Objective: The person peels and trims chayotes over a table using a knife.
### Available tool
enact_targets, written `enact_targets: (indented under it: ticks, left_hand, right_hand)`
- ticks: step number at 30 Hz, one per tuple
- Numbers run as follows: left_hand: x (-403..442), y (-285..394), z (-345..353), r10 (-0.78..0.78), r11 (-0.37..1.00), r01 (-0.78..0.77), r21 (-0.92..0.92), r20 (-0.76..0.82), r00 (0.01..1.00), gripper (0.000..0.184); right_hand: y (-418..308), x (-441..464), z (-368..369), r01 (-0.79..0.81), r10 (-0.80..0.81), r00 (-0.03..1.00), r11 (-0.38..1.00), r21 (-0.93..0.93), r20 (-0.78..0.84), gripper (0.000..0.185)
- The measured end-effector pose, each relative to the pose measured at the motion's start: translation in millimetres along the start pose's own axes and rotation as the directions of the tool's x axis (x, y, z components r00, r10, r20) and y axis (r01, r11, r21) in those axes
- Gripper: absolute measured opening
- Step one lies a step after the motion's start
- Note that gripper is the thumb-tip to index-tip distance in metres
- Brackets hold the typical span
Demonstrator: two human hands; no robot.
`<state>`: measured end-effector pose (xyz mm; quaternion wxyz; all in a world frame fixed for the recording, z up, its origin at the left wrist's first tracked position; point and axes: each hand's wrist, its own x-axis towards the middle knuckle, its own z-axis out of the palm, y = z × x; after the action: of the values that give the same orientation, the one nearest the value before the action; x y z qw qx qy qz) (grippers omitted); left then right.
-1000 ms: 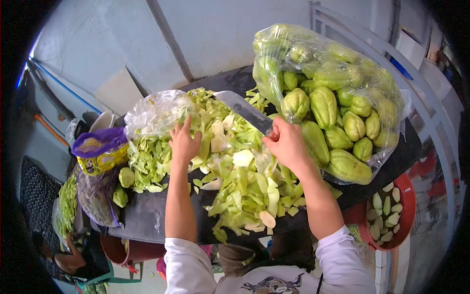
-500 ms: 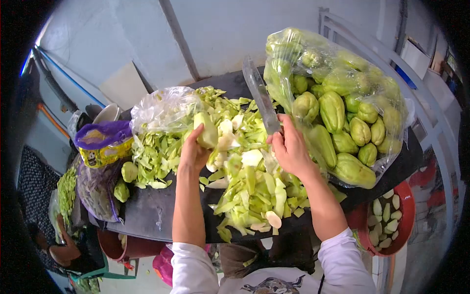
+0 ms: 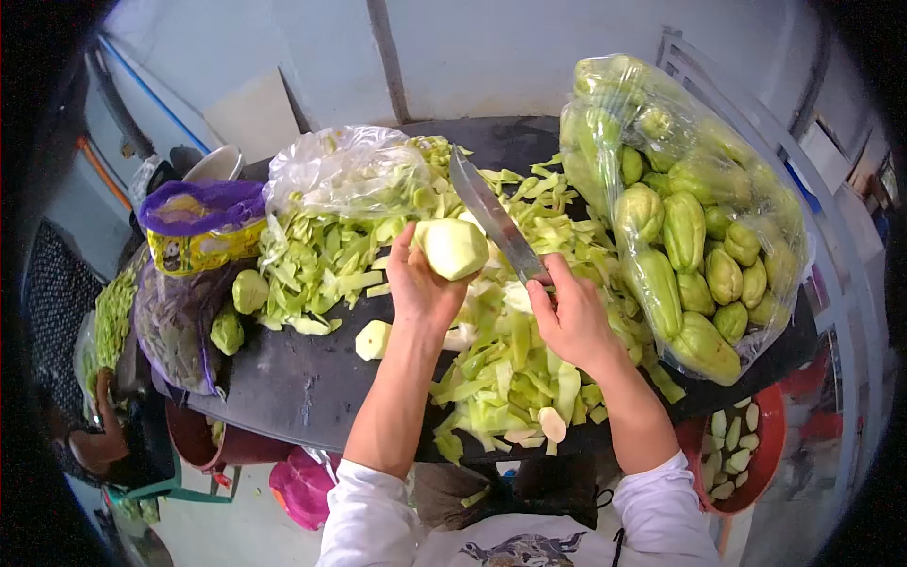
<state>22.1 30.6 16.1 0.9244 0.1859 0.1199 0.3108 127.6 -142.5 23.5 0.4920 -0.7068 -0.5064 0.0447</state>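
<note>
My left hand (image 3: 422,288) is closed round a peeled, pale green chayote (image 3: 456,249), its smooth flesh facing up. In my right hand (image 3: 578,317) is a large knife (image 3: 493,215), gripped at the handle. Its wet-looking blade slants up and left, close beside the chayote; whether they touch I cannot tell. Below both hands lies a heap of green peelings (image 3: 515,378) with pale slices in it. A pale cut chayote piece (image 3: 373,340) rests on the dark table just left of my left forearm.
At the right, a clear plastic bag (image 3: 614,94) holds several unpeeled chayotes (image 3: 684,231). Below it stands a red bucket (image 3: 770,444) with peeled pieces. A crumpled plastic bag (image 3: 345,170), a purple net bag (image 3: 179,331) and two chayotes (image 3: 249,292) are at the left. Another person's arm (image 3: 104,425) shows far left.
The view has shifted, with the table's contents further right. My left hand has brought the chayote nearer the knife and turned it. The knife blade leans further left. The cut piece has come into view.
</note>
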Motion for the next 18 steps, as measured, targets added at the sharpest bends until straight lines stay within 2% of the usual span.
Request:
enact_targets:
  ticks: [1,3,4,5,7,13,18]
  left_hand:
    - [1.6,-1.3,-1.4,0.006,1.000,-0.006,-0.006,-0.001,1.000,0.045]
    - [6.3,-3.7,1.7,0.136,0.988,-0.148,-0.037,-0.231,0.963,0.041]
    - [-1.2,-3.5,15.4,0.154,0.988,-0.156,0.018,-0.305,0.940,0.033]
    - [0.4,-2.8,9.6,0.159,0.987,-0.162,0.016,-0.306,0.939,0.033]
    - [3.6,-3.4,-1.9,0.168,0.980,-0.183,-0.073,-0.184,0.969,0.029]
    - [3.5,-8.9,-2.9,0.097,0.969,-0.139,-0.202,-0.207,0.973,0.028]
    - [4.4,-7.1,-6.7,0.104,0.965,-0.143,-0.218,-0.179,0.978,0.025]
  right_hand:
    - [-2.5,-0.8,0.7,0.028,-0.028,1.000,0.999,-0.023,-0.001,0.015]
    - [-8.8,-2.3,1.0,0.065,-0.065,0.998,0.997,-0.049,0.002,0.014]
    - [-12.7,-4.3,1.9,0.056,-0.055,0.998,0.997,-0.044,0.015,0.014]
    - [-16.1,-6.3,3.3,0.045,-0.044,0.999,0.998,-0.038,0.027,0.014]
    - [-22.1,-9.4,7.3,0.090,-0.088,0.995,0.994,-0.055,0.044,0.014]
    - [-23.2,-14.6,17.2,0.162,-0.154,0.985,0.979,-0.120,0.075,0.013]
    - [-24.9,-17.5,19.4,0.214,-0.208,0.977,0.960,-0.181,0.049,0.014]
